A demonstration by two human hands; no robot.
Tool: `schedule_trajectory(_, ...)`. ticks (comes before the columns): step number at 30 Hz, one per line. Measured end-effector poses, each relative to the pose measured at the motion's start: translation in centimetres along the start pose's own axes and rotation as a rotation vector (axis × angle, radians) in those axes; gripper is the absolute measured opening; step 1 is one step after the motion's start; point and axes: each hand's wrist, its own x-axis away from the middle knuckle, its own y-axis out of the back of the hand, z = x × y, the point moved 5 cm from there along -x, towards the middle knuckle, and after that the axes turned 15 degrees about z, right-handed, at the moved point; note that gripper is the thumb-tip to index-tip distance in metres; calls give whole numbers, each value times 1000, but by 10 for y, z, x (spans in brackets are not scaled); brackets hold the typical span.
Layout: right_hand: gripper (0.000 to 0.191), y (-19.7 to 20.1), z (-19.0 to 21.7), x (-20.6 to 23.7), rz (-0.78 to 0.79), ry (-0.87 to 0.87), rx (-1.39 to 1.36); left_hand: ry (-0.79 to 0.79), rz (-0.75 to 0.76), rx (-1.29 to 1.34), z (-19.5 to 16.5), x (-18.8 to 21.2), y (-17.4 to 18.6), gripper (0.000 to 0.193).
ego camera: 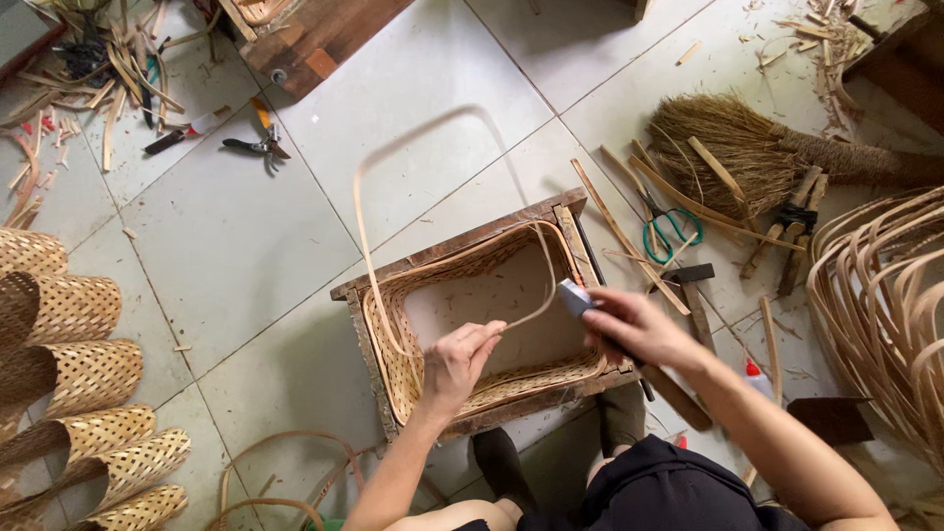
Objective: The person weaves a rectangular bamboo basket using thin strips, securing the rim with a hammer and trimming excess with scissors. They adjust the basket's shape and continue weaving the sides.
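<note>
A big wooden box frame sits on the tiled floor, with a woven basket inside it. A long thin bamboo strip loops up from the basket. The left hand pinches this strip, fingers shut tight on it. The right hand is wrapped around a dark tool with a grey head, at the basket's rim. Green scissors lie near a straw broom. A small white glue bottle with a red cap stands by the right arm.
</note>
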Motion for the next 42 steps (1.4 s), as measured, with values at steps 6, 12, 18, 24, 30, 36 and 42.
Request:
schedule_trajectory(6, 56, -52, 20, -7, 117, -59, -233, 22, -62, -46, -19, -4, -5, 21)
schedule_trajectory(12, 52, -47, 18, -11, 165, 4, -185, -101, -123, -282, -28, 2, -3, 19)
schedule_trajectory(18, 52, 6, 22, 4, -59, -17, -142, -128, -35, -270, -20, 17, 5, 18)
schedule_trajectory(24, 52, -15, -2, 5, -7, 96, -142, -101, -60, -353, -9, 24, 13, 20)
schedule_trajectory(30, 45, 65, -114, 14, -588, -19, -14, -120, -6, -577, 0, 27, 15, 33)
schedule_trajectory(36, 44, 73, -188, 32, -667, -70, 592, -158, 53, -737, -2, 24, 8, 37)
schedule_trajectory(42, 69, 74, -118, 22, -420, 290, 98, -217, 95, -913, 1, 26, -9, 34)
